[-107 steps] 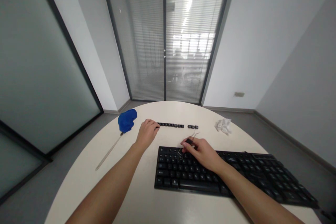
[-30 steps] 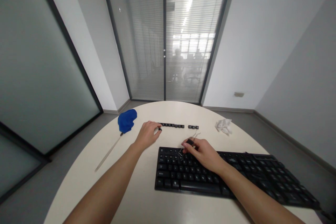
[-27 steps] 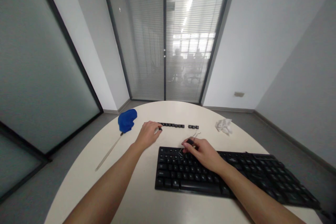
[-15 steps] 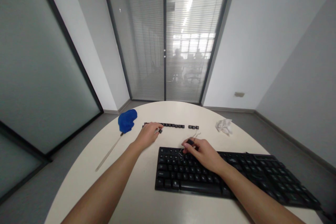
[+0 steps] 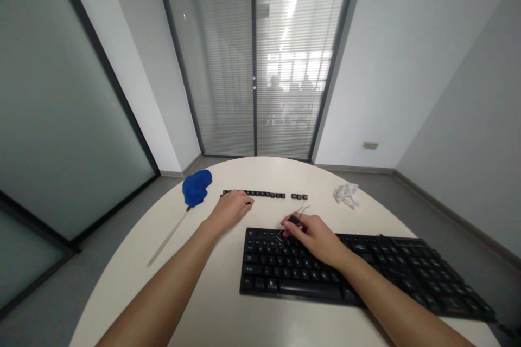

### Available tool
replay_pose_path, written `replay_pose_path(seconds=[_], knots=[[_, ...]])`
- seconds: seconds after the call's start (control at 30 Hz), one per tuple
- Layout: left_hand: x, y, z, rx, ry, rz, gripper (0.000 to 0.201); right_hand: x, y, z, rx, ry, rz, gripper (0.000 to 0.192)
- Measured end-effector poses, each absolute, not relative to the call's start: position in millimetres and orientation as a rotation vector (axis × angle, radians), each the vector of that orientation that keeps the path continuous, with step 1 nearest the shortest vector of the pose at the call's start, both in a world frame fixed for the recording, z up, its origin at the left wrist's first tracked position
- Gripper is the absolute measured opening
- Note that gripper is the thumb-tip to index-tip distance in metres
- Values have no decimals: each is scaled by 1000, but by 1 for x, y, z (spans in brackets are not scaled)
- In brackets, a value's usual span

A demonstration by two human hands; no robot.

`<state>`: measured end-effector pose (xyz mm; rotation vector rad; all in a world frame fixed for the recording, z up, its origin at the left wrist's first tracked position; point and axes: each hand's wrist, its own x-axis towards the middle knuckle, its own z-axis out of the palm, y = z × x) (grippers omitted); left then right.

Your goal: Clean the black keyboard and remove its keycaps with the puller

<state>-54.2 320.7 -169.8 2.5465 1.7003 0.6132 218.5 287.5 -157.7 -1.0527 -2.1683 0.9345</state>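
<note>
A person sits at a round white table [image 5: 203, 303], seen from their own head. A black keyboard [image 5: 358, 276] lies across the near right of the table, its long axis running left to right.

The right hand [image 5: 315, 236] rests on the keyboard's far left keys, fingers pinched narrow around a small black clip [image 5: 293, 220] whose wire arms point away toward the far side.

The left hand [image 5: 230, 210] lies flat on the table just left of and beyond the keyboard's far left corner, fingers loosely curled. Its fingertips touch a loose keycap [image 5: 248, 204]; whether they grip it I cannot tell.

Just beyond that hand, a row of removed keycaps [image 5: 264, 194] runs left to right, parallel to the keyboard. The left hand is nearer to it.

Far left lie a blue duster [image 5: 196, 187] with a thin handle; far right, a crumpled tissue [image 5: 345, 194].
</note>
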Motion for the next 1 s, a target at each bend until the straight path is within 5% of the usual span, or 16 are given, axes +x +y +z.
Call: replay_pose_path(seconds=[1.0], knots=[[-68,331,-184,2576,1836,821,15,218,286,-156,-1062,-2168,933,35]])
